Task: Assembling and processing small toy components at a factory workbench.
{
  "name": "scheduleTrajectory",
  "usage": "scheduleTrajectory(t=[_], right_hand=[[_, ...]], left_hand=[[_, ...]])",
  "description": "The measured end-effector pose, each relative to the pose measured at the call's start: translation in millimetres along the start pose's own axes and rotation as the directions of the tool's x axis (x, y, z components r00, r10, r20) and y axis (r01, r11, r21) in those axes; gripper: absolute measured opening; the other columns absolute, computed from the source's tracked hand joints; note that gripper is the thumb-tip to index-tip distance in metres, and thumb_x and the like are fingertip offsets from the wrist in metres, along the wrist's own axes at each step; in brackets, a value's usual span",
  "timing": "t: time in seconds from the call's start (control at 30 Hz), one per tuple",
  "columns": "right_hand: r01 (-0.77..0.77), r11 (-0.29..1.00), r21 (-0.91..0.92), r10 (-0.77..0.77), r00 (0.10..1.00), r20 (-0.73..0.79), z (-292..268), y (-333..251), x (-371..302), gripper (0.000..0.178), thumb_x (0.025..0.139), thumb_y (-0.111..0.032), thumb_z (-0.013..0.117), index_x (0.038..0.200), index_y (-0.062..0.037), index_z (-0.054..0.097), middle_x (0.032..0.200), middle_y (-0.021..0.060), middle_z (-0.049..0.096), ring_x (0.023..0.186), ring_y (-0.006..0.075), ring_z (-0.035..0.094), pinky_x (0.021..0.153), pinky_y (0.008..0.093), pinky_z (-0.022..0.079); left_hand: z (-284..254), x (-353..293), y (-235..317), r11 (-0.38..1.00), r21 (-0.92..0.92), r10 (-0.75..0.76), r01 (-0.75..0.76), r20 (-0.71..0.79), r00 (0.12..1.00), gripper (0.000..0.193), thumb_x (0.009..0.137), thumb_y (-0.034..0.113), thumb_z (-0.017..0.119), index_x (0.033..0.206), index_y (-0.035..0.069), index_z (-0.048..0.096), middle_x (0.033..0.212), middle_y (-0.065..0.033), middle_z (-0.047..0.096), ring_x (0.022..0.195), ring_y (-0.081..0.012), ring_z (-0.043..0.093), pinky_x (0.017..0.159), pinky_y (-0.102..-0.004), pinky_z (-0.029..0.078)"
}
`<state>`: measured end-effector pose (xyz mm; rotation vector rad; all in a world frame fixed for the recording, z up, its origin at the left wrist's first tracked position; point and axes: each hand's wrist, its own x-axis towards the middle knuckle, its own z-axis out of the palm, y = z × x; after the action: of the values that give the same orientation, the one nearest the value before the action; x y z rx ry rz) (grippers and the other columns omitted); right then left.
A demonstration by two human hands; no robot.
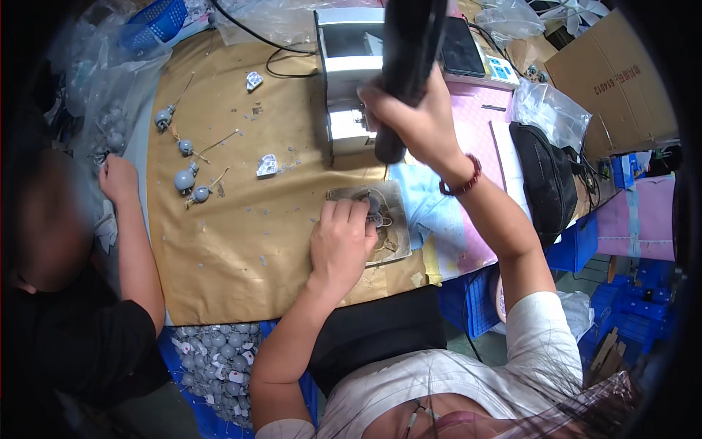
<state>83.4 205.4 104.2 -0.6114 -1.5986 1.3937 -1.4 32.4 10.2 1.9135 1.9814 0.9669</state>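
Observation:
My left hand [340, 238] is closed, its fingertips pinching a small grey round part [374, 205] with a thin pale wire. The part rests on a square, worn block [395, 245] at the table's near edge. My right hand [417, 121] is raised above the table, up and to the right of that block. It is wrapped round a long, thick black tool [409, 66], blurred and close to the camera, whose exact kind I cannot make out. The tool's rounded lower end is apart from the grey part.
Grey balls with wires [184, 179] and white pieces [267, 165] lie on the brown covering [219, 278]. A white machine [347, 80], phone [462, 47], blue cloth [428, 201] and black pouch [541, 183] stand around. Left sits another person [80, 322]; below is a bin of balls [219, 366].

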Motion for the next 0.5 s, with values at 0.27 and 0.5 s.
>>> scheduleTrajectory(t=[0.27,0.5], right_hand=[[0.004,1.000,0.010,-0.004,1.000,-0.015,12.3,2.0,-70.6,0.070,0.074,-0.005,0.080,0.135,0.0020,0.044,0.114,0.0103,0.058,0.102,0.0194,0.056,0.089,0.0341,0.047],[0.239,0.964,-0.113,-0.229,0.969,0.091,6.2,24.0,-81.4,0.066,0.075,-0.008,0.081,0.131,0.0012,0.048,0.118,0.0128,0.057,0.106,0.0225,0.056,0.091,0.0362,0.046]], left_hand=[[0.2,1.0,1.2,1.000,0.015,0.024,-0.024,-0.015,1.000,0.030,0.074,0.009,0.071,0.102,0.006,0.060,0.097,-0.0088,0.059,0.095,-0.0304,0.057,0.075,-0.0422,0.054],[2.1,0.7,1.1,1.000,0.029,0.013,-0.012,-0.032,0.999,0.024,0.073,0.009,0.070,0.093,0.007,0.057,0.094,-0.0079,0.057,0.094,-0.0295,0.056,0.072,-0.0416,0.054]])
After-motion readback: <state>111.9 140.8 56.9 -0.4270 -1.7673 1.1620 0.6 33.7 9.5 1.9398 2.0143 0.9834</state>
